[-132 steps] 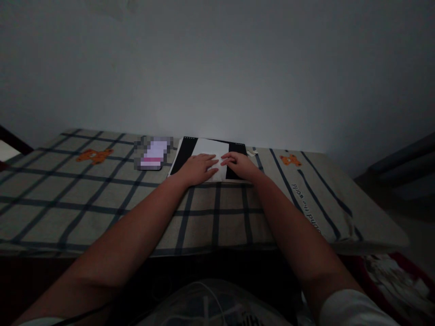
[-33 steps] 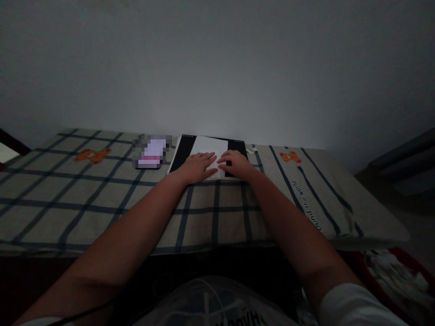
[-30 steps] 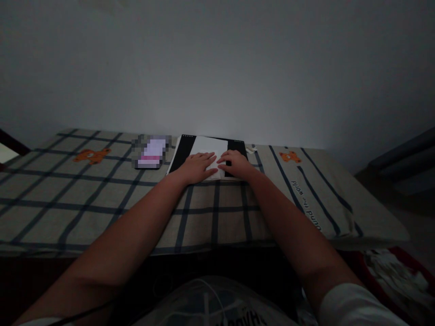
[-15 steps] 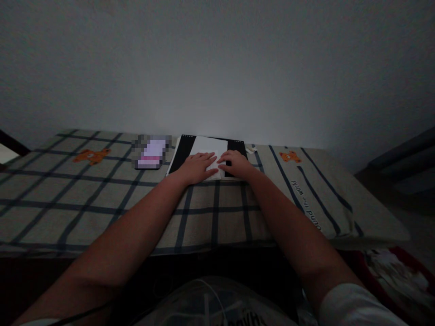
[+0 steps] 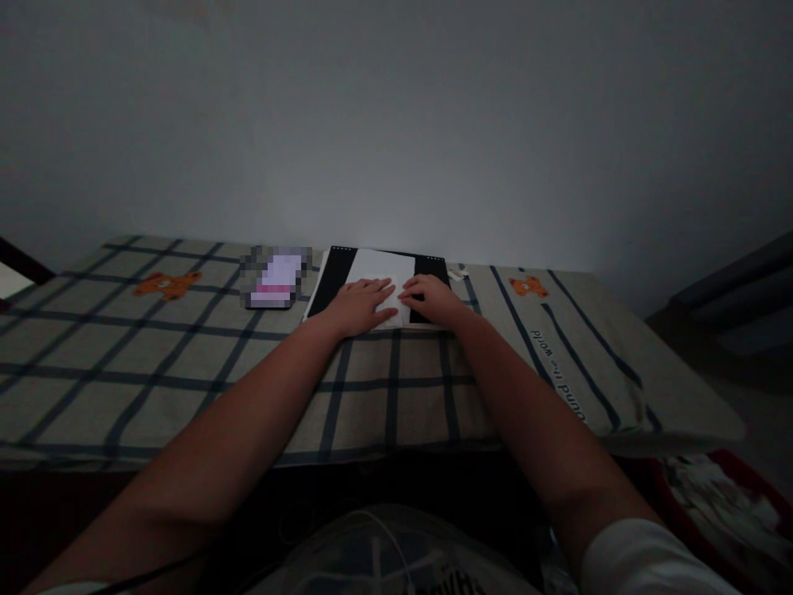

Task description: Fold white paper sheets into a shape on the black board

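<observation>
A sheet of white paper [image 5: 384, 261] lies on a black folder-like board [image 5: 331, 281] with a row of small holes or marks at its top corners. A smaller white piece [image 5: 390, 321] seems to lie on the sheet's near part, partly hidden by my fingers. My left hand [image 5: 363, 307] rests flat on the paper with its fingers spread and thumb apart. From the other side, my right hand [image 5: 430, 299] reaches over the board's right part, its fingertips touching the white piece's right side. Neither hand lifts anything.
A checked cloth [image 5: 204, 355] with orange bear prints covers the table. Left of the board lies a blurred-out phone-like device [image 5: 278, 281]. A small pale object [image 5: 458, 273] sits right of the board. The wall [image 5: 396, 124] rises directly behind the table.
My right hand has shifted slightly to the right, and its fingertips have drawn closer together. My left hand has stayed in place on the paper.
</observation>
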Motion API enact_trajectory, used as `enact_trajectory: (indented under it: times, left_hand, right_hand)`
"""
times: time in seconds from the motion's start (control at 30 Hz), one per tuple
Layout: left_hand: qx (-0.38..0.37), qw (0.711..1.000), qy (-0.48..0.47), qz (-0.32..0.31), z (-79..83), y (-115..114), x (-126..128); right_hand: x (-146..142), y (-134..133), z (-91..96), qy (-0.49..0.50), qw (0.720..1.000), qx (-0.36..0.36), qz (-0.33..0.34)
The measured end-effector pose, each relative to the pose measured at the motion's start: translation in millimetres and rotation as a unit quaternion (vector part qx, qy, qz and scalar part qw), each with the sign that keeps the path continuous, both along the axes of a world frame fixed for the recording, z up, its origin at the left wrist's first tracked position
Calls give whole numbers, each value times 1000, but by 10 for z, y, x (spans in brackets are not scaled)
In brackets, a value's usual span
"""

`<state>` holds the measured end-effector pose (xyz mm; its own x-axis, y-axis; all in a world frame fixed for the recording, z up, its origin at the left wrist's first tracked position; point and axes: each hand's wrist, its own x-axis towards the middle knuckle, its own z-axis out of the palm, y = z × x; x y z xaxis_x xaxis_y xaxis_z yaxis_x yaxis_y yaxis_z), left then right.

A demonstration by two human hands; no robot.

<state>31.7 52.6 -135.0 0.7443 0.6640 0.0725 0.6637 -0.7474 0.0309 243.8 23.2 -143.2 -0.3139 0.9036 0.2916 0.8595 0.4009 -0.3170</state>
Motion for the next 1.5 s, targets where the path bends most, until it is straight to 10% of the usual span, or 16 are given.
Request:
enact_trajectory:
  times: [1.5]
  left_hand:
    - [31,997,-65,-1,-13,39,11]
  right_hand:
    - [-51,-25,19,-17,1000,4,12]
